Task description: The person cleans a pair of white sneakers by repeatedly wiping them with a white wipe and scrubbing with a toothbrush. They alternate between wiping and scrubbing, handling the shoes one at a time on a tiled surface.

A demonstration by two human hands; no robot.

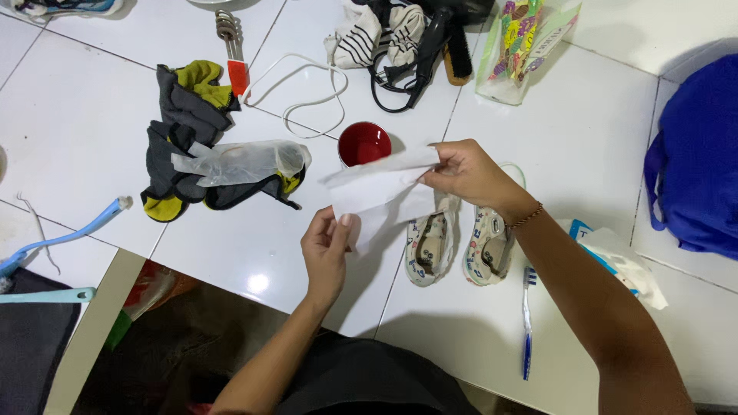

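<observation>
Overhead — two hands [327,250] [465,173], one tissue [377,188]

White tiled counter [231,246] (glossy)

Looks like someone's home, probably a laundry or utility corner. The white tiled counter [231,238] is covered in everyday household stuff: striped socks [361,34], a black hair dryer [430,38] with its cord, a pair of tiny kids' shoes [461,242], a toothbrush [526,323], a red cup [364,144] and a blue bag [696,161] off to the side.
</observation>
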